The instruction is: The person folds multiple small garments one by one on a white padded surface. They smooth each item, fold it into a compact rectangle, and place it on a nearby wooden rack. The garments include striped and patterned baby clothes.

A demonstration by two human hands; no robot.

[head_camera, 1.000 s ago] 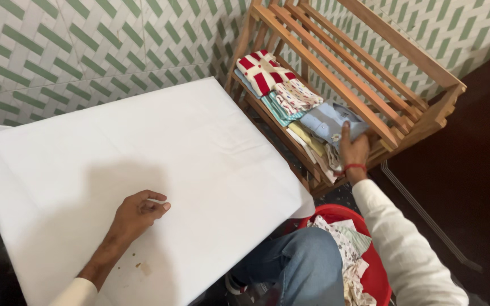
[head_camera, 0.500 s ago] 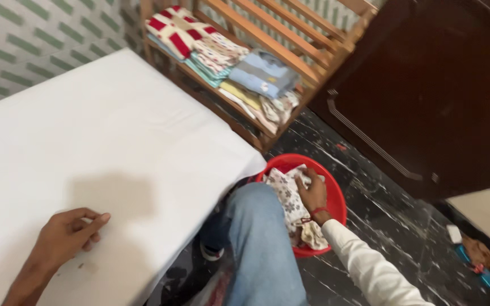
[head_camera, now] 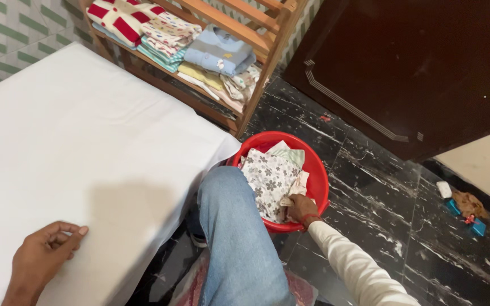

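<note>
My right hand (head_camera: 300, 207) reaches down into a red plastic tub (head_camera: 317, 170) on the floor and grips a pale cloth (head_camera: 293, 190) lying among crumpled clothes. A white cloth with grey flowers (head_camera: 267, 177) lies on top of the pile. My left hand (head_camera: 45, 254) rests on the white sheet (head_camera: 80, 130) over the table, fingers loosely curled, holding nothing. My knee in blue jeans (head_camera: 231, 226) sits between the table and the tub.
A wooden rack (head_camera: 256, 73) behind the tub holds folded clothes, among them a red and white piece (head_camera: 121, 18) and a light blue one (head_camera: 219, 52). A dark brown door (head_camera: 421, 68) stands at the right. Small items (head_camera: 463, 207) lie on the black marble floor.
My view swung down and right from the rack to the tub. My right hand left the folded clothes on the rack and went into the red tub. My left hand stayed on the sheet.
</note>
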